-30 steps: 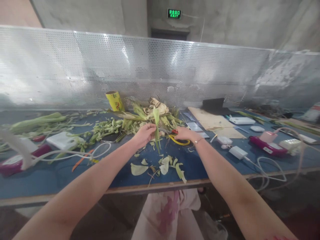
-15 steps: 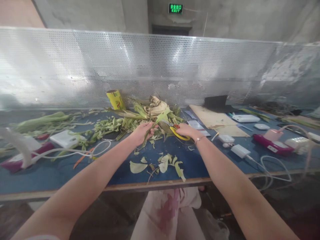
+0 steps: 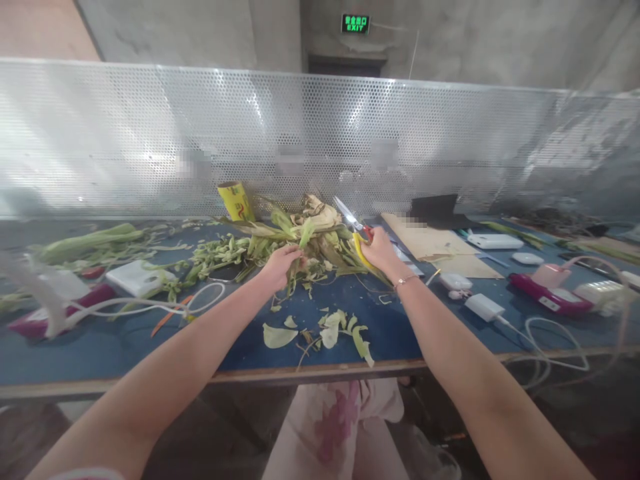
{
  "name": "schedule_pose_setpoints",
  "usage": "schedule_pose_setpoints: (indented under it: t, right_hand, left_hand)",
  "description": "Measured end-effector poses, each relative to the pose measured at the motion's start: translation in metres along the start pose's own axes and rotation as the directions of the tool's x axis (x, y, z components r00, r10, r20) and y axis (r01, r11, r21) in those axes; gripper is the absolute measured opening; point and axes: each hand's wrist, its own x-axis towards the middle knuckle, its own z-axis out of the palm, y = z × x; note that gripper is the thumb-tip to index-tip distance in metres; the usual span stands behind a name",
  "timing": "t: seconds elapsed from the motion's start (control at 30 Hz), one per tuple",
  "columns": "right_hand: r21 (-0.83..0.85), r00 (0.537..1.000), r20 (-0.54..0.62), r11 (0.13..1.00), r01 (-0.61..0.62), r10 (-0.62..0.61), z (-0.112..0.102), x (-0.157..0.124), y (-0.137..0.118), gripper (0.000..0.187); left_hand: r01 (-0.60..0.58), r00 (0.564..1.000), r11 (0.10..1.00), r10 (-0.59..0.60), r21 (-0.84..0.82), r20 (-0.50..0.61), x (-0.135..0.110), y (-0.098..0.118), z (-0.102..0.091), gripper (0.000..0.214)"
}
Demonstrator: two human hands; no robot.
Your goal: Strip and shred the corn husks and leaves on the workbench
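Observation:
My left hand [image 3: 283, 267] is closed round a green leafy stem [image 3: 309, 231], whose pale upper part sticks up past the fingers. In my right hand [image 3: 379, 250] is a pair of scissors [image 3: 354, 219] with yellow and red handles; the blades point up and to the left, apart from the stem. Behind both hands lies a heap of dry husks and leaves [image 3: 323, 217]. Left of it is a pile of small green pods or buds [image 3: 217, 257]. Cut leaf scraps [image 3: 330, 329] lie on the blue tabletop [image 3: 390, 333] in front of me.
A yellow tube [image 3: 235, 201] stands tilted behind the heap. At the left are a white box [image 3: 136, 277], cables and a purple power strip [image 3: 95, 298]. Cardboard [image 3: 425, 240], chargers [image 3: 484, 307] and another purple strip [image 3: 545, 293] lie right. A perforated metal screen [image 3: 200, 133] closes the back.
My right hand has lifted the scissors up and away from the stem, and the blades now point upward. The left hand still grips the stem, close to where it was.

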Motion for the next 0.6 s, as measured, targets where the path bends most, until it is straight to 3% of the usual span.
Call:
schedule_pose_setpoints:
  t: [0.13, 0.3, 0.4, 0.6]
  right_hand:
    - [-0.035, 0.972, 0.081, 0.974, 0.222, -0.218, -0.005, -0.006, -0.008, 0.035]
    - [-0.082, 0.912, 0.203, 0.922, 0.379, -0.357, -0.009, -0.017, -0.022, 0.039]
    - [-0.133, 0.88, 0.253, 0.886, 0.443, -0.402, -0.01, -0.021, -0.026, 0.039]
    - [-0.139, 0.866, 0.282, 0.875, 0.463, -0.414, -0.008, -0.022, -0.03, 0.039]
  left_hand:
    - [0.005, 1.0, 0.999, -0.006, -0.032, -0.013, 0.002, 0.0, -0.001, 0.015]
    - [-0.026, 0.999, 0.997, 0.023, -0.075, -0.049, 0.001, 0.001, -0.002, 0.016]
    - [-0.03, 0.999, 0.995, 0.027, -0.095, -0.035, 0.0, 0.003, -0.001, 0.018]
    - [-0.043, 0.997, 0.99, 0.035, -0.134, -0.063, -0.001, 0.004, -0.001, 0.022]
